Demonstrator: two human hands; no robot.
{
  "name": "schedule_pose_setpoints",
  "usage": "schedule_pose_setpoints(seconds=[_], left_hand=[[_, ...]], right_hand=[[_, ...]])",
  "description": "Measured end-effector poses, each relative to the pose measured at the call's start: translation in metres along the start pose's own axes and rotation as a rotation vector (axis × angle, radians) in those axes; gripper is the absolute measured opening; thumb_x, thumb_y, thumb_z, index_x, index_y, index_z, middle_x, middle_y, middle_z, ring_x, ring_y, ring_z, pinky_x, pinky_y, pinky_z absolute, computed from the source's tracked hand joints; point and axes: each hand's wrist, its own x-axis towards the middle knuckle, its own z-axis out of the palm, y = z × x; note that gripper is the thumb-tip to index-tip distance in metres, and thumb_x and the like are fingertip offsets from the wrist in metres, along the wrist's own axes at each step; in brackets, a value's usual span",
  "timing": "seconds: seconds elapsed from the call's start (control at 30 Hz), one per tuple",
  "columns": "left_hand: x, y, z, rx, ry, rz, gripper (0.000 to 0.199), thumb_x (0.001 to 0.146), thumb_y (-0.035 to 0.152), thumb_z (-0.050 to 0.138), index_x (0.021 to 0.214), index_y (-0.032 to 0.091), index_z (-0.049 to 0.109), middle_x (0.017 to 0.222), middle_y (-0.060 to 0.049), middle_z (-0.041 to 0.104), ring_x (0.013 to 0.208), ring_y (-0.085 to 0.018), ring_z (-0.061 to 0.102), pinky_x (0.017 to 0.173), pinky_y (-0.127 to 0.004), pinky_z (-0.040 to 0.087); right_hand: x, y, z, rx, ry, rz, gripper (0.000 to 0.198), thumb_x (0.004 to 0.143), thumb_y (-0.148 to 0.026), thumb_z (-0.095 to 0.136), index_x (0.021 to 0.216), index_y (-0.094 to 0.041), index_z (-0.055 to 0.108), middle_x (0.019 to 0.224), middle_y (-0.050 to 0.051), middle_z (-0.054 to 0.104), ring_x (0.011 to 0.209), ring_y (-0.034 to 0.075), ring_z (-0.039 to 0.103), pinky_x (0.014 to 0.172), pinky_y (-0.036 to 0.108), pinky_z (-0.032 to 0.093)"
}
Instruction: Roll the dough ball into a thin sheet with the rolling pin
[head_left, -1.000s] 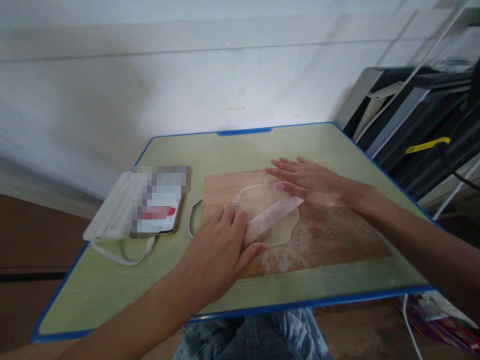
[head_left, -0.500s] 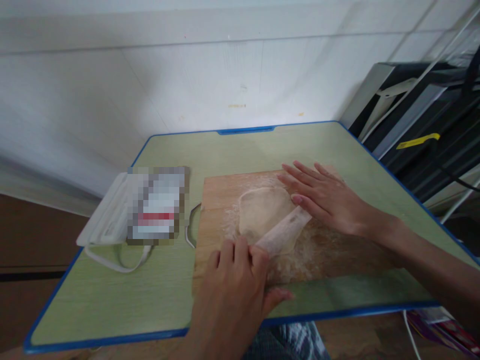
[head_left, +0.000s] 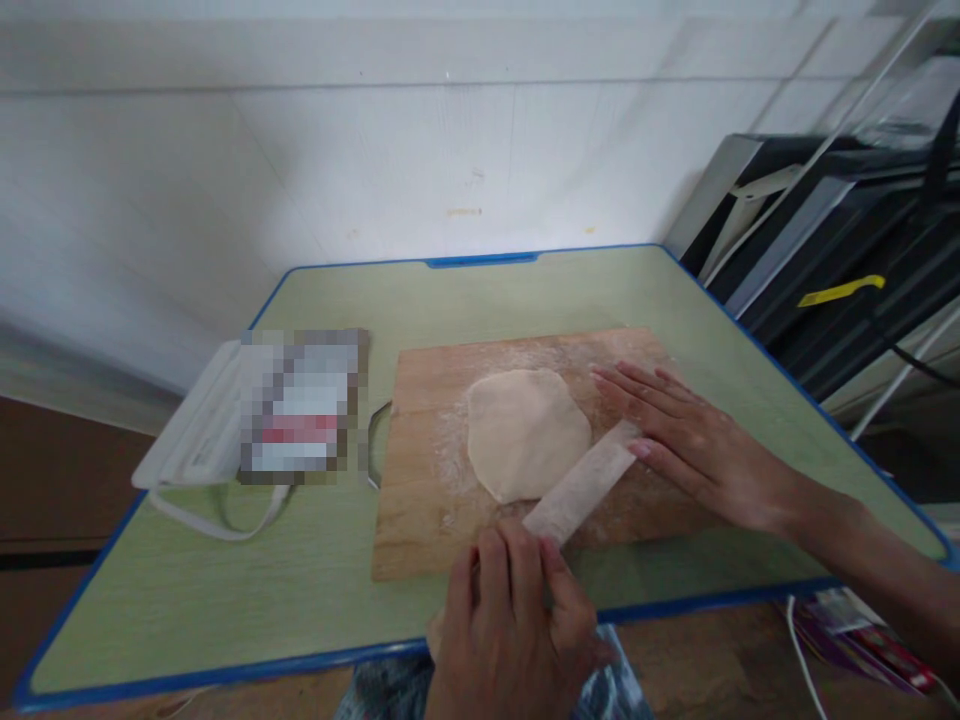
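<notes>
A round, flattened sheet of dough (head_left: 525, 430) lies on a floured wooden cutting board (head_left: 420, 400). Along its near right edge runs a pale, flour-dusted rolling pin (head_left: 581, 485), slanting across the board. My left hand (head_left: 517, 610) is at the pin's near end, fingers curled over it, and covers that end. Over the far end rests my right hand (head_left: 690, 440), its fingers stretched out flat and not wrapped round the pin.
The board rests on a light green table (head_left: 337, 570) with a blue rim, against a white wall. To the left are a white case (head_left: 195, 430) with a strap and a blurred-out device (head_left: 304, 410). A metal handle (head_left: 373, 450) juts from the board's left side.
The rolling pin and both hands have come back toward me, off the middle of the dough to its near right edge. More of the dough's outline shows. The view has shifted slightly.
</notes>
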Motion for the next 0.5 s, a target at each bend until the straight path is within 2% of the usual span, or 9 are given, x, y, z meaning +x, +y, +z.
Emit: schedule_pose_setpoints(seconds=[0.17,0.3,0.4,0.5], left_hand=[[0.011,-0.018,0.001,-0.038,0.019,0.034,0.058,0.070,0.055,0.068,0.106,0.011,0.053,0.101,-0.015,0.061,0.092,-0.029,0.058,0.074,-0.040,0.051],[0.027,-0.044,0.001,-0.154,0.000,-0.055,0.048,0.068,0.051,0.071,0.093,0.013,0.054,0.102,-0.014,0.059,0.094,-0.031,0.057,0.075,-0.044,0.053],[0.037,-0.064,0.003,-0.230,-0.013,-0.123,0.047,0.077,0.055,0.060,0.094,0.012,0.052,0.113,-0.019,0.054,0.108,-0.036,0.050,0.086,-0.051,0.049],[0.043,-0.080,0.006,-0.306,-0.022,-0.165,0.053,0.088,0.055,0.040,0.113,0.009,0.047,0.126,-0.022,0.046,0.123,-0.036,0.040,0.098,-0.054,0.040]], right_hand=[[0.023,-0.002,-0.005,0.011,-0.107,0.029,0.052,0.096,-0.043,0.022,0.140,-0.017,0.032,0.145,0.007,0.036,0.136,0.021,0.025,0.109,0.053,0.022],[0.061,0.004,-0.004,0.003,-0.188,0.049,0.056,0.095,-0.050,0.016,0.141,-0.022,0.031,0.146,0.007,0.032,0.136,0.022,0.026,0.108,0.057,0.019],[0.092,0.010,0.000,0.020,-0.269,0.057,0.060,0.092,-0.056,0.017,0.143,-0.025,0.027,0.148,0.006,0.028,0.136,0.022,0.024,0.108,0.056,0.020],[0.109,0.013,0.002,0.041,-0.337,0.095,0.066,0.090,-0.060,0.017,0.144,-0.023,0.023,0.149,0.007,0.024,0.137,0.022,0.020,0.109,0.052,0.021]])
